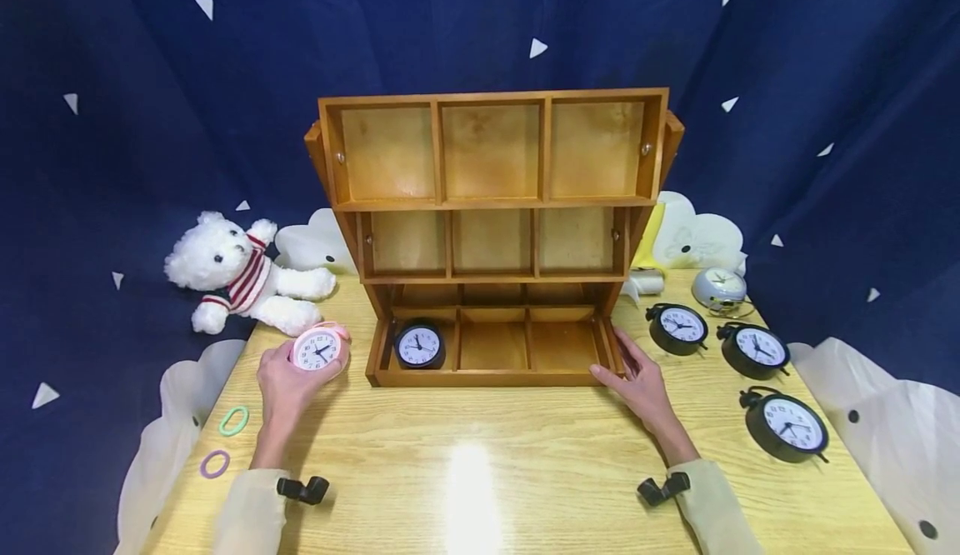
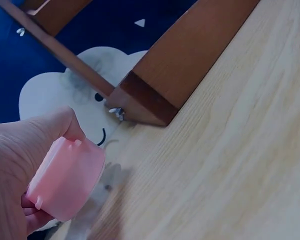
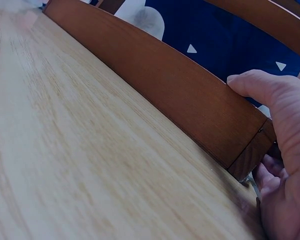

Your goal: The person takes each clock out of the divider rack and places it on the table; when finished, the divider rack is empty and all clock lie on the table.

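Observation:
A pink alarm clock is in my left hand, held by its sides with the dial facing up, left of the wooden tiered shelf. In the left wrist view the pink clock shows its smooth casing between thumb and fingers. My right hand grips the shelf's front right corner. Its thumb lies on the front board and its other fingers go round the side, partly hidden. One black alarm clock sits in the bottom tier's left compartment.
Several black clocks and a grey clock stand at the table's right. A white teddy bear lies back left. A green ring and a purple ring lie near the left edge. Blue curtain hangs behind.

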### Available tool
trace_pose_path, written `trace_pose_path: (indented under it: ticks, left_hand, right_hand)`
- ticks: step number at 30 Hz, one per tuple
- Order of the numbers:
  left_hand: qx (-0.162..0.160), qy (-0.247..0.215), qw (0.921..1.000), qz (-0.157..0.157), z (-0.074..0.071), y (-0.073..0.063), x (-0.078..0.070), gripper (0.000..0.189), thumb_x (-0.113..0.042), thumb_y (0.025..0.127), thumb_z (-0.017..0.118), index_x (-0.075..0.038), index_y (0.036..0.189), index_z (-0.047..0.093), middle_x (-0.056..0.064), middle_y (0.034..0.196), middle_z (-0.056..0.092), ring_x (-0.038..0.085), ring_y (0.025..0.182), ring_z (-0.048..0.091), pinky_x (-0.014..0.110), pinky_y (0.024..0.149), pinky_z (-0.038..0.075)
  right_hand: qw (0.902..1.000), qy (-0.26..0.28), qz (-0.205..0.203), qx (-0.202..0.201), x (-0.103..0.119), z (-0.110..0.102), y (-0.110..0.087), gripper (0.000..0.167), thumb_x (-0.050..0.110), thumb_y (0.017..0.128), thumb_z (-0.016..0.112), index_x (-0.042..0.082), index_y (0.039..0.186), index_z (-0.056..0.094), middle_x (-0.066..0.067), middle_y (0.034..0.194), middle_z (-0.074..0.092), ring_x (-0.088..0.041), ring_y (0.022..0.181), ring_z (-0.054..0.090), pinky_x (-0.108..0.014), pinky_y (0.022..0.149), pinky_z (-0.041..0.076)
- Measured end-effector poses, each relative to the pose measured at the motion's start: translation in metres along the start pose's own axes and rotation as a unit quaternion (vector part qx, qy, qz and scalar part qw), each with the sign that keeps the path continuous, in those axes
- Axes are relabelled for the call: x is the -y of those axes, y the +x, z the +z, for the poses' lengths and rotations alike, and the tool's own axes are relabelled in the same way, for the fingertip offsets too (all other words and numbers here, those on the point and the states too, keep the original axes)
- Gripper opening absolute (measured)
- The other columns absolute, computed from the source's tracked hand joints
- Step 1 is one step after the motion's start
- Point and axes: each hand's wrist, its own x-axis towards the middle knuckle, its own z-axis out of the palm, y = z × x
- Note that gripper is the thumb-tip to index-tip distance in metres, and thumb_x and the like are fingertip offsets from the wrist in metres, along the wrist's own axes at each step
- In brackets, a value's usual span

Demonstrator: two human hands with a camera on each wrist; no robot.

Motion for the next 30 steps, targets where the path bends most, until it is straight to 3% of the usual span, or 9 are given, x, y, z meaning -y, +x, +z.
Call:
trace_pose_path:
  ticks: [7, 13, 17, 22, 26, 30]
  left_hand:
    - [0.021, 0.014, 0.9996, 0.011, 0.014, 0.001, 0.005, 0.068, -0.041, 0.065, 0.098, -0.002, 0.115, 0.074, 0.021, 0.1, 0.063, 0.035, 0.094, 0.056, 0.043, 0.075, 0.046]
    - [0.001, -0.026, 0.9989, 0.04, 0.02, -0.006, 0.008, 0.065, -0.039, 0.069, 0.098, -0.002, 0.116, 0.074, 0.022, 0.101, 0.074, 0.037, 0.094, 0.064, 0.047, 0.08, 0.051]
    - [-0.014, -0.052, 0.9982, 0.027, 0.021, -0.016, 0.006, 0.064, -0.036, 0.073, 0.097, 0.002, 0.117, 0.07, 0.026, 0.111, 0.075, 0.041, 0.102, 0.071, 0.054, 0.086, 0.058]
    - [-0.025, -0.092, 0.9954, 0.002, 0.023, -0.028, 0.006, 0.072, -0.029, 0.075, 0.096, 0.004, 0.132, 0.067, 0.029, 0.122, 0.071, 0.041, 0.112, 0.071, 0.055, 0.095, 0.06]
    - [-0.026, -0.108, 0.9938, -0.001, 0.028, -0.027, 0.008, 0.074, -0.026, 0.077, 0.095, 0.003, 0.137, 0.065, 0.028, 0.125, 0.071, 0.038, 0.113, 0.071, 0.048, 0.096, 0.06]
    - [-0.025, -0.108, 0.9938, 0.005, 0.032, -0.022, 0.01, 0.069, -0.026, 0.078, 0.095, 0.001, 0.135, 0.068, 0.025, 0.122, 0.073, 0.034, 0.108, 0.072, 0.02, 0.089, 0.06]
  right_hand:
    - [1.0, -0.006, -0.003, 0.002, 0.0, 0.0, 0.0, 0.085, 0.013, 0.094, 0.08, 0.01, 0.165, 0.032, -0.015, 0.17, 0.026, -0.034, 0.157, 0.022, -0.004, 0.113, 0.027]
    - [0.9999, -0.009, -0.009, -0.002, -0.001, 0.0, 0.001, 0.085, 0.013, 0.094, 0.08, 0.01, 0.164, 0.032, -0.017, 0.17, 0.027, -0.036, 0.156, 0.023, -0.003, 0.112, 0.028]
    - [0.9999, -0.01, -0.011, -0.002, -0.002, 0.0, 0.002, 0.085, 0.013, 0.094, 0.08, 0.009, 0.164, 0.031, -0.018, 0.17, 0.026, -0.037, 0.156, 0.022, -0.003, 0.113, 0.027]
    - [0.9999, -0.008, -0.012, -0.001, -0.002, -0.001, 0.002, 0.085, 0.013, 0.094, 0.08, 0.009, 0.164, 0.031, -0.016, 0.17, 0.026, -0.035, 0.157, 0.022, -0.002, 0.112, 0.027]
    - [0.9999, -0.002, -0.014, -0.002, -0.002, -0.001, 0.002, 0.085, 0.012, 0.094, 0.08, 0.009, 0.164, 0.032, -0.015, 0.17, 0.027, -0.034, 0.157, 0.022, -0.002, 0.112, 0.028]
    - [0.9998, 0.007, -0.016, 0.0, -0.002, -0.001, 0.002, 0.085, 0.01, 0.094, 0.079, 0.008, 0.164, 0.031, -0.017, 0.17, 0.026, -0.036, 0.157, 0.021, -0.003, 0.113, 0.028]
